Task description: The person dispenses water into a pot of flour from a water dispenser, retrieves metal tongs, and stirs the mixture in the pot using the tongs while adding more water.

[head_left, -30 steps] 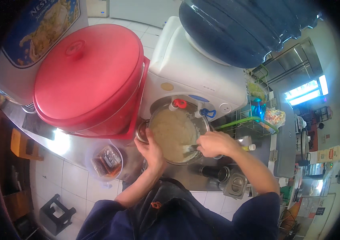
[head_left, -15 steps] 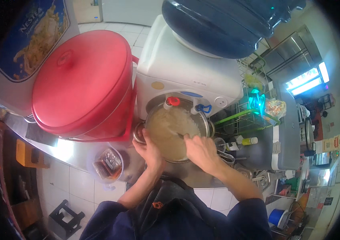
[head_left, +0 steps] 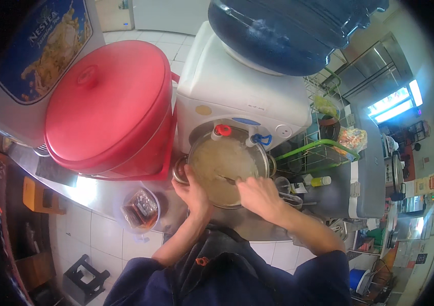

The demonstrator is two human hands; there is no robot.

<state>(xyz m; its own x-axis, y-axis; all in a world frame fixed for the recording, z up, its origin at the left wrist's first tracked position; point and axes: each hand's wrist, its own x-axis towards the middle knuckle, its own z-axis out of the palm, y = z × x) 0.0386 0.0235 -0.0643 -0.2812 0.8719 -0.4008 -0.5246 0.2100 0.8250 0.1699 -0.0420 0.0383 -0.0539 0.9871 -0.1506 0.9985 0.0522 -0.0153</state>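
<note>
Centrally, left hand (head_left: pixel 192 193) is gripping the metal pot (head_left: pixel 227 166) by its rim; right hand (head_left: pixel 258 196) is grasping a spoon (head_left: pixel 227 179) in the pale mix.

Blue-and-yellow printed panel (head_left: pixel 48 48) upper left, behind red lid; clear packet-filled tub (head_left: pixel 139 209) on counter.

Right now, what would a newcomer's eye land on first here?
The big red lidded pot at upper left, then the metal pot of pale liquid under the white water dispenser. The left hand grips its rim; the right hand holds a utensil in it.
</note>
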